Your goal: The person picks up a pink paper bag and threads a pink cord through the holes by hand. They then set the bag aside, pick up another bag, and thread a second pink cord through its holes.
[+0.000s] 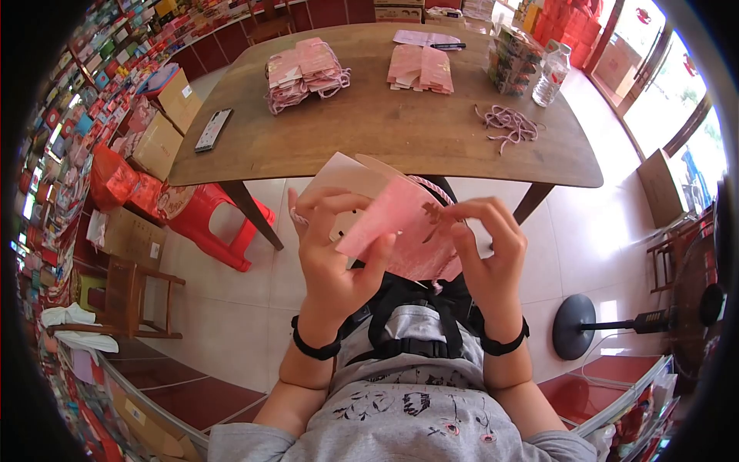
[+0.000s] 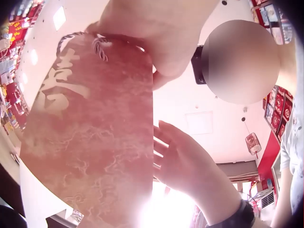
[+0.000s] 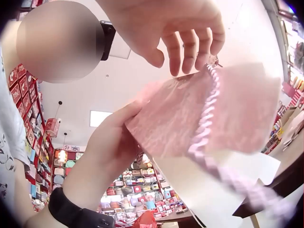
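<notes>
A pink paper gift bag (image 1: 408,223) with pale inner sides is held tilted in front of my lap. My left hand (image 1: 335,246) grips it, with the thumb over the pink front and the fingers behind. At its right edge, the thumb and index finger of my right hand (image 1: 493,242) come together on the twisted pink cord handle (image 1: 433,189). In the right wrist view that cord (image 3: 204,123) runs up to the fingertips of the right hand (image 3: 175,33). A light character marks the bag's side (image 2: 109,118) in the left wrist view.
On the wooden table (image 1: 346,146) lie stacked pink bags (image 1: 304,73), a smaller pink stack (image 1: 419,69), loose pink cords (image 1: 508,127) and a dark slim box (image 1: 213,130). A plastic bottle (image 1: 552,75) stands at the right. A red stool (image 1: 212,223) is left; a fan base (image 1: 573,327) right.
</notes>
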A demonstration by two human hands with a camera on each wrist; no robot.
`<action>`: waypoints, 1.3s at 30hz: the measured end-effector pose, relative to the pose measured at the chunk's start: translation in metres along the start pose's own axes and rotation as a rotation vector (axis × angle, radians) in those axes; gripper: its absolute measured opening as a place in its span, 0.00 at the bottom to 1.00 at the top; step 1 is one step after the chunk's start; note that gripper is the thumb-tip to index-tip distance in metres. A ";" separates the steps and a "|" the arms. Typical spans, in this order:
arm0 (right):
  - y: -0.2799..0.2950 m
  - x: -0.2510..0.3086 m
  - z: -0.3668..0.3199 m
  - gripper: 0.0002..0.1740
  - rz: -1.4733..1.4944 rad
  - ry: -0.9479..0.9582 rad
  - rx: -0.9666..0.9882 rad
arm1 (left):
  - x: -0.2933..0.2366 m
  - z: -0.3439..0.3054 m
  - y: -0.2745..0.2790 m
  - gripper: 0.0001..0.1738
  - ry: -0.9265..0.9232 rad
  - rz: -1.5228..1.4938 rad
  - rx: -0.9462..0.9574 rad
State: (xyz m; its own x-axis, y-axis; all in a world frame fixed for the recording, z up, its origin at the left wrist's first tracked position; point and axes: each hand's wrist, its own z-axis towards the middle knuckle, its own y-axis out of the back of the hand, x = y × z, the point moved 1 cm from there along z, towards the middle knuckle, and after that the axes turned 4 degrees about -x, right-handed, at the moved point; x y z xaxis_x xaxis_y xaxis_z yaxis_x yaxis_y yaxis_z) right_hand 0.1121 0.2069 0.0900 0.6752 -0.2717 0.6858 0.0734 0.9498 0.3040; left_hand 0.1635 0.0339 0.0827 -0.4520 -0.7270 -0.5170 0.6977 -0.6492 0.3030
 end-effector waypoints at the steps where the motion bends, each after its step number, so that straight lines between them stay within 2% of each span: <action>1: 0.002 -0.002 0.002 0.07 -0.026 0.039 -0.007 | 0.002 0.000 0.002 0.03 -0.001 -0.002 0.003; 3: 0.003 -0.004 0.006 0.09 -0.029 0.048 -0.023 | 0.005 -0.002 0.007 0.05 -0.214 0.096 0.116; 5: 0.008 -0.006 0.005 0.13 0.021 0.039 0.016 | 0.005 -0.005 0.008 0.06 -0.215 0.106 0.116; 8: 0.009 -0.006 0.002 0.13 0.156 -0.024 0.060 | 0.006 -0.010 0.007 0.09 -0.221 0.116 0.120; 12: 0.008 -0.003 0.005 0.12 0.220 -0.057 -0.015 | 0.006 -0.014 0.007 0.09 -0.269 0.157 0.162; 14: 0.011 -0.005 0.006 0.10 0.184 -0.096 0.124 | 0.005 -0.015 0.007 0.09 -0.281 0.169 0.172; 16: 0.011 -0.006 0.006 0.10 0.139 -0.096 0.137 | 0.005 -0.015 0.006 0.09 -0.294 0.181 0.180; 20: 0.011 -0.009 0.005 0.08 0.000 -0.108 0.113 | -0.001 -0.010 0.005 0.02 -0.271 0.214 0.202; 24: 0.017 -0.010 0.003 0.11 -0.054 -0.110 0.219 | -0.003 0.001 0.008 0.05 -0.292 0.201 0.270; 26: 0.020 -0.007 0.001 0.16 -0.010 -0.117 -0.065 | -0.010 0.008 0.012 0.06 -0.293 0.271 0.336; 27: 0.025 -0.003 0.001 0.20 -0.022 -0.110 -0.139 | -0.012 0.011 0.013 0.12 -0.298 0.340 0.399; 28: 0.029 0.004 0.002 0.17 -0.085 -0.007 -0.161 | -0.012 0.014 0.011 0.12 -0.295 0.340 0.393; 30: 0.033 0.024 0.011 0.15 -0.236 0.288 0.077 | -0.013 0.017 0.007 0.10 -0.345 0.359 0.476; 31: 0.027 0.027 0.019 0.10 -0.227 0.460 0.157 | -0.018 0.019 0.006 0.08 -0.353 0.364 0.510; 32: 0.023 0.027 0.024 0.10 -0.227 0.459 0.157 | -0.019 0.019 0.004 0.08 -0.353 0.363 0.511; 34: 0.014 0.024 0.030 0.08 -0.421 0.553 0.519 | -0.019 0.019 0.000 0.06 -0.439 0.406 0.529; 36: 0.005 0.012 0.030 0.07 -0.495 0.591 0.579 | -0.020 0.019 -0.002 0.06 -0.407 0.396 0.530; 38: -0.002 0.000 0.027 0.09 -0.676 0.524 0.671 | -0.022 0.023 -0.005 0.06 -0.406 0.349 0.522; 39: -0.005 -0.007 0.025 0.09 -0.675 0.526 0.673 | -0.023 0.023 -0.006 0.05 -0.475 0.337 0.512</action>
State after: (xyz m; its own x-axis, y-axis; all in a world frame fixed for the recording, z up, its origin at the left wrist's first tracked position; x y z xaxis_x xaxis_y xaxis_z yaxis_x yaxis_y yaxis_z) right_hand 0.0888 0.1998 0.1004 0.8879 -0.4531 -0.0793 0.2386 0.3063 0.9216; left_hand 0.1566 0.0490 0.1112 -0.5310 -0.8468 0.0325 0.5486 -0.3142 0.7748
